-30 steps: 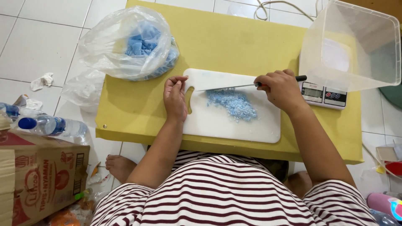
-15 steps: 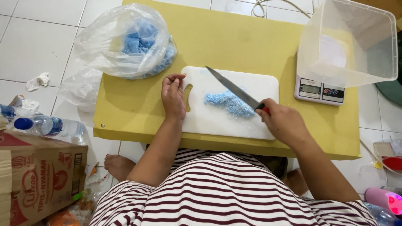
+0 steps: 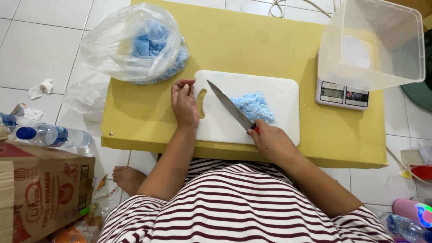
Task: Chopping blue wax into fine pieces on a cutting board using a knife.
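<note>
Seen from above: yellow tabletop (image 3: 279, 45) filling mid-frame, white board (image 3: 279, 121) at its near edge.

Right hand (image 3: 270, 143), lower centre of the frame, closed around the handle of a knife (image 3: 230, 107); blade slanting up and left across the board, tip toward the board's handle slot. Left hand (image 3: 183, 102) resting on the board's left edge, fingers curled in loosely, holding nothing, seemingly steadying the board.

Blue crumbs (image 3: 254, 107) heaped at board centre, just right of the blade and touching or nearly touching it. Judged light, soft and loose: apt to scatter, likely clinging to steel, better scraped or scooped than pinched. Knife stiff and sharp-edged; best taken by the handle only, as now. Board rigid and smooth, probably prone to sliding on the tabletop.

Containers: clear plastic bag (image 3: 135, 42), upper left, mouth slack, holding blue chunks of the same colour. Clear tub (image 3: 373, 45), upper right, sitting on a small scale (image 3: 342, 94); apparently empty, though hard to tell through the cloudy walls.

Left edge, on the tiled floor: water bottle (image 3: 49, 135) lying down, cardboard box (image 3: 40, 193) beneath it in the frame.
</note>
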